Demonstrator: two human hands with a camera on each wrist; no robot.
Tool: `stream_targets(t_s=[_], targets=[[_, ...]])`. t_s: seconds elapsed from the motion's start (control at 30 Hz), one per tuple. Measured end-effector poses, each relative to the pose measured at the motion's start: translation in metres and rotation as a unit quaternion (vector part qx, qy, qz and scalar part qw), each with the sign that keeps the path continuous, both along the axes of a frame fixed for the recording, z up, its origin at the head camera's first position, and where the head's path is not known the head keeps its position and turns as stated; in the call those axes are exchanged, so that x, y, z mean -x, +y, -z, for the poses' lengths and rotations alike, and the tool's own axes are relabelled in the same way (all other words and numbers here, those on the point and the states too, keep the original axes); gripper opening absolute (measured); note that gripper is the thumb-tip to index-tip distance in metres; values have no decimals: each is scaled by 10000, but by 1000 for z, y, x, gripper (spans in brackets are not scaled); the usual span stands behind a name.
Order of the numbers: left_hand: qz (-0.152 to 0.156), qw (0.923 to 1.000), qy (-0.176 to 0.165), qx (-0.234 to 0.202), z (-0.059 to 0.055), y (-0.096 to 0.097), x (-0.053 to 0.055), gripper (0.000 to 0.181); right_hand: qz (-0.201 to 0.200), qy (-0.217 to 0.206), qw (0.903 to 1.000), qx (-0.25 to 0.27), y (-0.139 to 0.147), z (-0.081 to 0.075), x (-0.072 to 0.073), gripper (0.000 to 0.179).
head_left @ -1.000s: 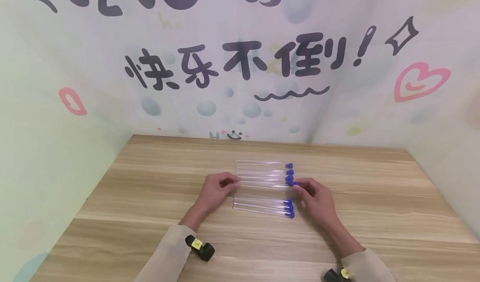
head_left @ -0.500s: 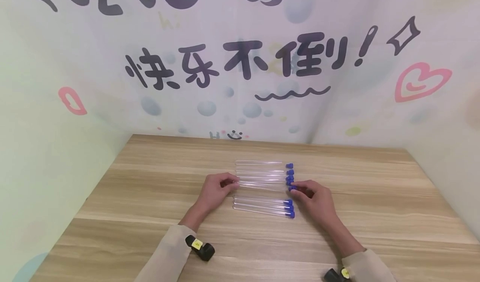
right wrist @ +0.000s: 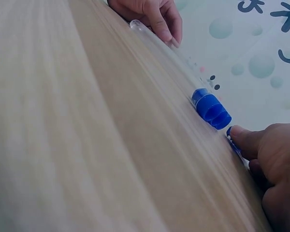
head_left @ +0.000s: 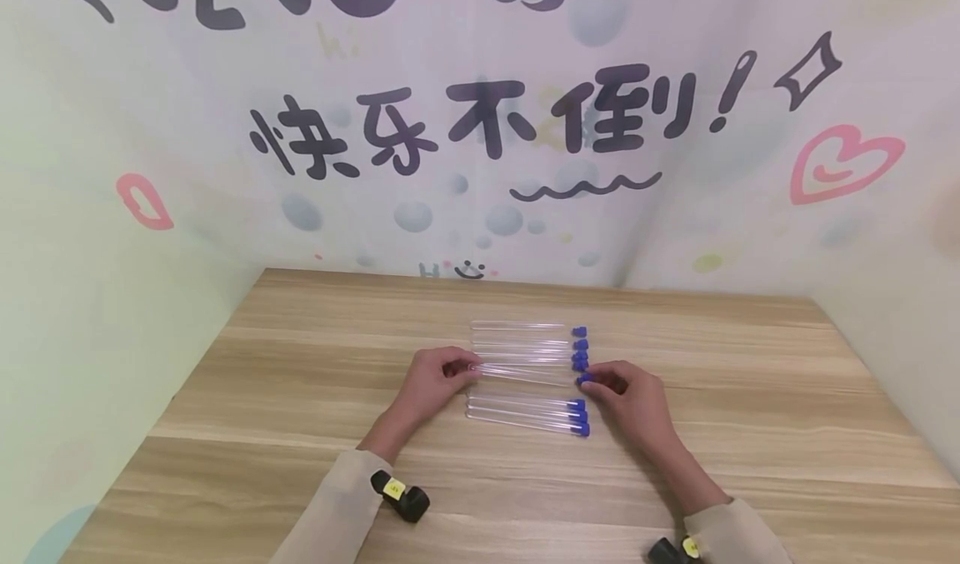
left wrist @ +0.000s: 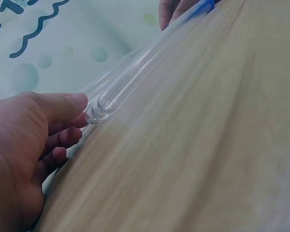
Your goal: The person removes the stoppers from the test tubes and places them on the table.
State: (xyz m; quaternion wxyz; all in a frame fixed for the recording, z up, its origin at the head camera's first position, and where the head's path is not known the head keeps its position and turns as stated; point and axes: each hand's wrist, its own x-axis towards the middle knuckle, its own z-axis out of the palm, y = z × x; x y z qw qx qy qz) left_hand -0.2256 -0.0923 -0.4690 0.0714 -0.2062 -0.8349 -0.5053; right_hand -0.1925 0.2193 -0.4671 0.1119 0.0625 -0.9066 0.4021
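Note:
In the head view my left hand (head_left: pixel 442 378) pinches the rounded closed end of a clear test tube (head_left: pixel 528 375), which lies aslant with its open end nearer to me. Facing that open end, my right hand (head_left: pixel 628 397) holds a blue stopper (head_left: pixel 583 378) between thumb and fingertips. The left wrist view shows the left thumb (left wrist: pixel 70 104) right at the rounded ends of the tubes. On the near side lie several test tubes with blue stoppers (head_left: pixel 579 416) in their ends. Farther back, several clear tubes (head_left: pixel 521 344) lie beside separate blue stoppers (head_left: pixel 581 345).
All of this lies on a wood-grain table (head_left: pixel 300 414). A cloth backdrop (head_left: pixel 412 214) with dark lettering hangs along its far edge. Each wrist wears a small black camera; the left camera (head_left: pixel 405 497) has a yellow label.
The held tube's open end has swung toward me, away from the other tubes. My right hand has brought the blue stopper slightly left and nearer to me. The left hand stays almost still.

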Motion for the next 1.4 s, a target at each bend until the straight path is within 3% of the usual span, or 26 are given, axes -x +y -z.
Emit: stream_targets(t_s=[0.27,0.7,0.9,1.4], targets=[[87,9997,234,41,0,0,2,15,-39,44,10000,-14,0,-1,1,20],[62,9997,24,228,-2,1,3,16,-27,-56,10000,-19,-1,-2,0,23],[104,9994,90,309,-1,3,2,16,-17,-39,10000,13,-1,-1,0,24],[42,9997,-52,240,-1,3,2,17,4,-125,9999,73,0,-1,1,24]])
